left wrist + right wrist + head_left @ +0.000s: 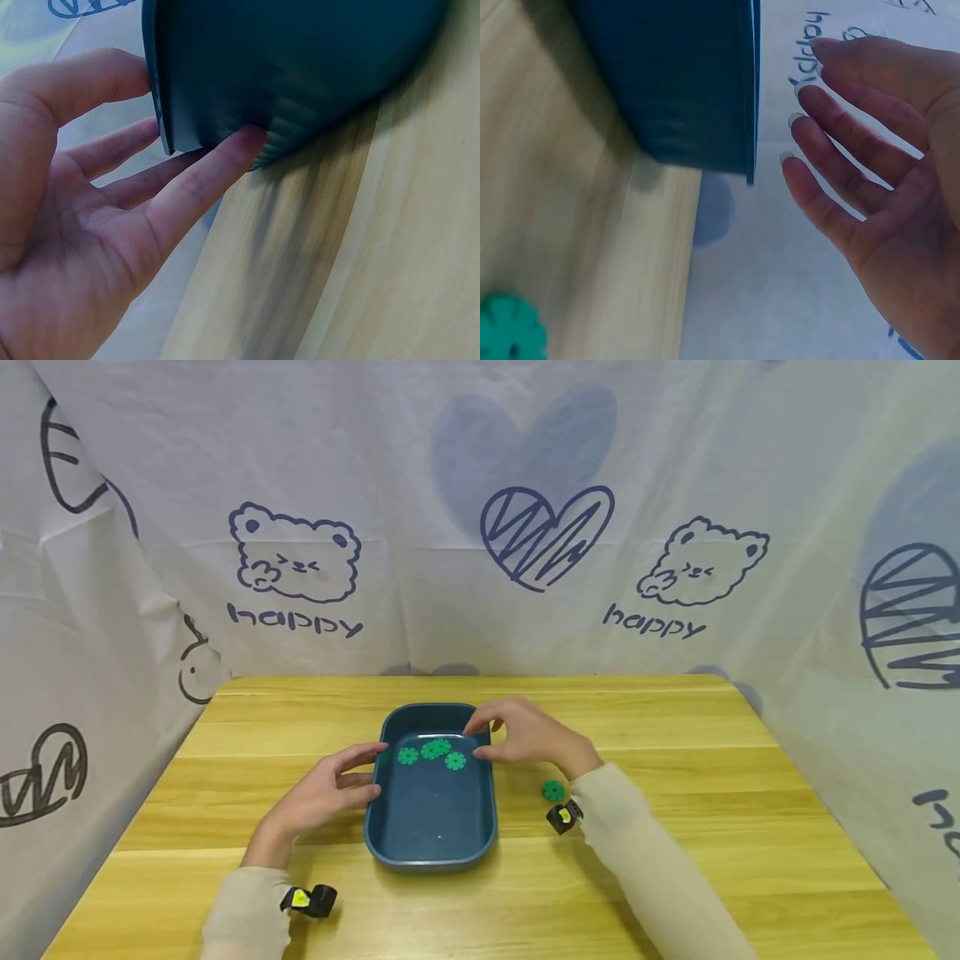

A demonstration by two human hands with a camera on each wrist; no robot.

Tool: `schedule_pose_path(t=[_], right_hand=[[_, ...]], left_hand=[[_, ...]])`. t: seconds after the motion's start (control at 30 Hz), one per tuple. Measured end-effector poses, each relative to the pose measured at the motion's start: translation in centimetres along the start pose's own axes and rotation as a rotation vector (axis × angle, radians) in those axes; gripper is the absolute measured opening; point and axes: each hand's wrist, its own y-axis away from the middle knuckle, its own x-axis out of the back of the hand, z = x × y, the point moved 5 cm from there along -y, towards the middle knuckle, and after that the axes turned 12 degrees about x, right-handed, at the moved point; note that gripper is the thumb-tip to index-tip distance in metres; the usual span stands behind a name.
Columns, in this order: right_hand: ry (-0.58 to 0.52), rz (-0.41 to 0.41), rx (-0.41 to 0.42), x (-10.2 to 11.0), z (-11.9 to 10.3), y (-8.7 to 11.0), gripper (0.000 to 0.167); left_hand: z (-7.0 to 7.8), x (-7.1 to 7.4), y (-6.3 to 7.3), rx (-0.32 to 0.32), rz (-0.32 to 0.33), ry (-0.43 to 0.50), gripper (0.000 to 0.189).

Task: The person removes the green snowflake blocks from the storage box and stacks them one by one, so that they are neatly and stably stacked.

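Note:
A dark blue rectangular bin (431, 863) sits on the wooden table. Inside it, toward the far end, lie several green notched plastic discs (454, 761). My left hand (322, 789) is at the bin's left side, its fingers spread and only slightly bent. In the left wrist view, one fingertip presses on the outer wall (322, 60) while another reaches the rim. Over the far right rim hovers my right hand (525, 732), fingers apart and gently curved, holding nothing. Its palm and loose fingers (847, 135) show in the right wrist view beside the bin's wall.
One more green disc (553, 791) lies on the table (675, 827) right of the bin, close to the right sleeve. A white cloth (420, 593) with blue bear and heart drawings hangs behind the table and along both sides. Each wrist wears a small black camera (318, 902).

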Motion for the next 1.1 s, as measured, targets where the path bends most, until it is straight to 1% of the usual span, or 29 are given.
schedule_pose_path(t=[0.2,0.37,0.5,0.67,0.83,0.93,1.1], right_hand=[[-0.004,-0.085,0.036,-1.2,-0.2,-2.4,0.028],[0.01,-0.171,0.025,-2.5,0.1,-3.6,0.03],[0.046,-0.228,-0.012,-3.4,0.5,-4.3,0.028],[0.103,-0.287,-0.082,-4.6,1.1,-4.8,0.027],[0.171,-0.317,-0.098,-5.3,1.3,-5.1,0.027],[0.219,-0.322,-0.098,-5.5,1.3,-5.2,0.026],[0.264,-0.324,-0.112,-5.7,1.1,-5.2,0.026]], left_hand=[[0.0,0.0,-0.1,0.0,-0.001,-0.001,0.066],[0.0,0.0,0.0,0.006,-0.003,-0.004,0.066],[0.1,-0.1,0.0,0.008,-0.002,-0.008,0.066],[0.1,-0.1,-0.1,0.006,-0.006,-0.002,0.066],[0.1,-0.1,-0.1,-0.001,-0.009,0.004,0.067],[0.0,0.0,-0.1,-0.003,-0.008,0.005,0.067],[-0.1,0.0,-0.1,-0.001,-0.005,0.002,0.066]])
